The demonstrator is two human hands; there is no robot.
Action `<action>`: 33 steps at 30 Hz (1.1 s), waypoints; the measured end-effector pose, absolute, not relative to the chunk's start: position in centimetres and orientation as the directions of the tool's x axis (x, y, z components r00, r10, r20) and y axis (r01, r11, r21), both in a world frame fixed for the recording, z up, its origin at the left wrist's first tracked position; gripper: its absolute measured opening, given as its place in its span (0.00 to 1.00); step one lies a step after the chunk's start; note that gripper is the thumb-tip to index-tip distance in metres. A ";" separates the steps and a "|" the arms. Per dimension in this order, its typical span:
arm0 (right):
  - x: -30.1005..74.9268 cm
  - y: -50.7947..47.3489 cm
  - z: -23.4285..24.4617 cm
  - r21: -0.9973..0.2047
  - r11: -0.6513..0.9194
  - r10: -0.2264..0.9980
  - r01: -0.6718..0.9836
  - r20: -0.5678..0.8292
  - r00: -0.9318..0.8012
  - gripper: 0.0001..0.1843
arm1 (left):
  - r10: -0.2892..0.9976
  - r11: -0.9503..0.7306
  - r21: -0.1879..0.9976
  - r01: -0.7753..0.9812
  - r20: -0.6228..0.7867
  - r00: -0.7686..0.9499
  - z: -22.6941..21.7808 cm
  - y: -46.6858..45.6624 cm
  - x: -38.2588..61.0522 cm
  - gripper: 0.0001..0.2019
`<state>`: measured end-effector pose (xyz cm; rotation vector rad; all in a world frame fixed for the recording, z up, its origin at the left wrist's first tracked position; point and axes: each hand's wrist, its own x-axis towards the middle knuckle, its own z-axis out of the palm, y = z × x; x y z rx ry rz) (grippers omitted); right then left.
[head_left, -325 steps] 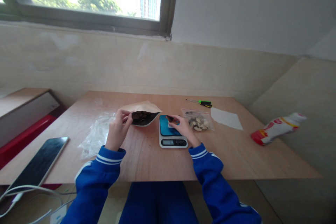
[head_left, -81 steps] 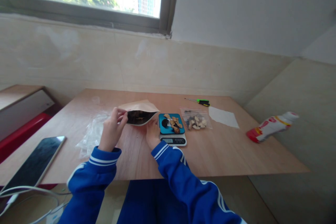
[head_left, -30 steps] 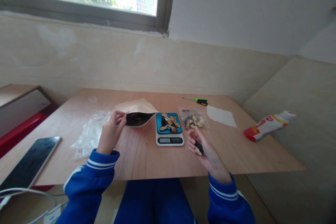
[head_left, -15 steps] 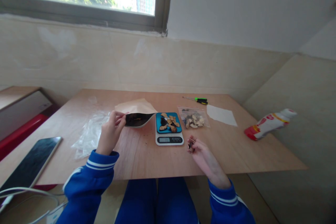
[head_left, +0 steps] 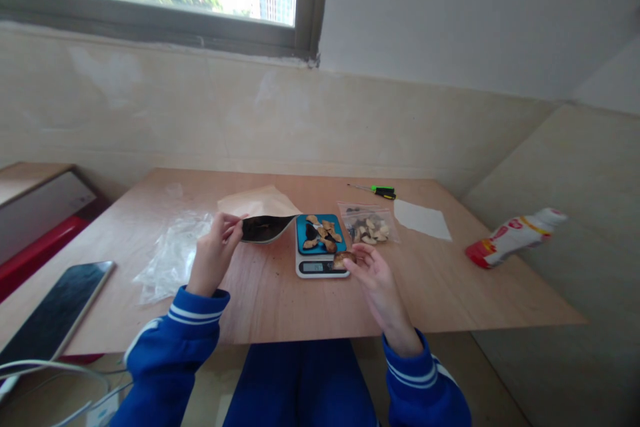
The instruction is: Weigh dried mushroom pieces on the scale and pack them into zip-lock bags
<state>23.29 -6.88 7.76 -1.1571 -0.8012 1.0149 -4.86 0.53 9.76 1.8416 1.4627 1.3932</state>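
My left hand (head_left: 219,248) pinches the left end of the mouth of a brown paper bag (head_left: 259,201), which lies open toward me with a dark inside. To its right stands a small kitchen scale (head_left: 306,259) with a blue top, and several dried brown slices (head_left: 327,235), perhaps mushroom, lie on it. Between the fingertips of my right hand (head_left: 373,275) is one brown dried slice (head_left: 344,259), held over the right end of the scale's display panel. Just behind that hand lies a clear zip bag (head_left: 369,224) of pale and dark slices.
A screwdriver (head_left: 383,191) and a white paper sheet (head_left: 423,219) lie at the back right. A red-and-white bottle (head_left: 515,238) is at the right. Crumpled clear plastic (head_left: 173,257), a phone (head_left: 60,310) and white cables (head_left: 95,380) are on the left.
My right hand has moved left and slightly away from me, bringing the dried slice over the scale's front panel. My left hand still holds the bag's mouth.
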 end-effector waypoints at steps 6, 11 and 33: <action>22.0 -2.5 9.1 -0.909 0.318 0.897 0.270 0.381 0.225 0.06 | 0.896 -0.365 0.796 0.483 0.440 -0.049 9.7 0.6 -4.7 0.10; 20.8 3.3 9.4 -0.810 0.342 0.922 0.477 0.387 -0.003 0.06 | 0.899 -0.361 0.808 0.466 0.434 -0.056 9.8 0.7 -4.8 0.10; 21.3 8.1 7.7 -0.506 0.362 0.919 0.783 0.336 -0.208 0.09 | 0.912 -0.339 0.819 0.463 0.407 -0.053 10.4 0.8 -5.0 0.10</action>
